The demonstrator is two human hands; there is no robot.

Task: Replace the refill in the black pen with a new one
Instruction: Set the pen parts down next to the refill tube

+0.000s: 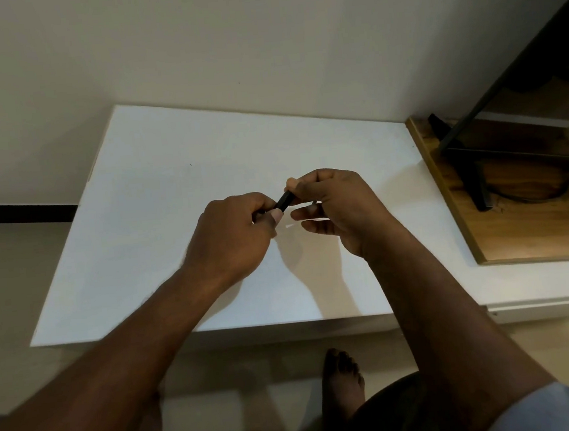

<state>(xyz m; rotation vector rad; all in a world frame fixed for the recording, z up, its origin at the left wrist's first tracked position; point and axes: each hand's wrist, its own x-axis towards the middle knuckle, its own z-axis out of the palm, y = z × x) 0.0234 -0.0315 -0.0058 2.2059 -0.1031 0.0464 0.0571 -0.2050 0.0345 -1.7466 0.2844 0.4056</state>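
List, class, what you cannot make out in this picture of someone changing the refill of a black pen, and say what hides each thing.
Head view:
- Black pen: only a short middle stretch shows; the left hand and right hand cover both ends.
- Refill: not seen; whether it is inside the pen cannot be told.
- Black stand on the wooden board: cut off by the right edge.

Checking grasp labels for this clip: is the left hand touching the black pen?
Touching. The head view shows the left hand pinching one end of the black pen at its fingertips, while the right hand grips the other end.
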